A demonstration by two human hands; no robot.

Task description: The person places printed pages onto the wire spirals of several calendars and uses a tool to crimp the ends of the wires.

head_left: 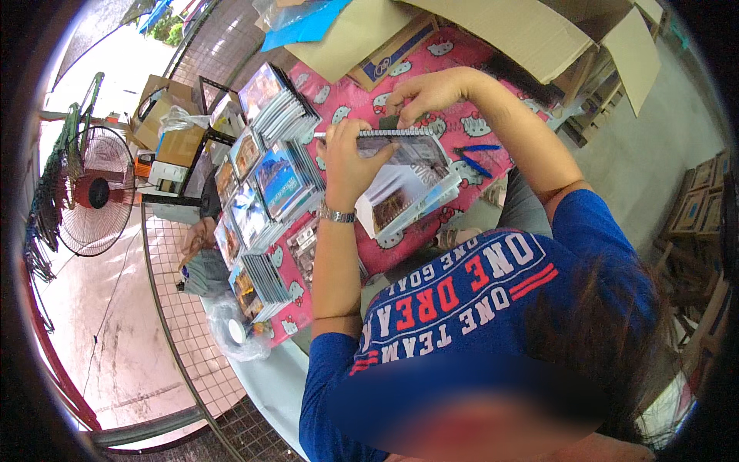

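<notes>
A spiral-bound booklet point(408, 181) with photo pages is held partly open over the table, its wire binding along the far edge. My left hand point(352, 160), below a metal watch, grips the booklet near the left end of the binding, where a bit of wire sticks out. My right hand point(433, 96) bends over the binding with its fingertips pinched close to a small dark piece point(389, 122); what exactly they hold is hidden. Pliers with blue handles point(477, 160) lie right of the booklet on the pink patterned tablecloth point(319, 85).
Stacks of spiral-bound booklets point(279, 181) cover the table's left side. Open cardboard boxes point(523, 31) crowd the far edge. Part of another person point(204, 266) shows beyond the stacks, near a clear plastic bag point(231, 327). A fan point(96, 192) stands at far left.
</notes>
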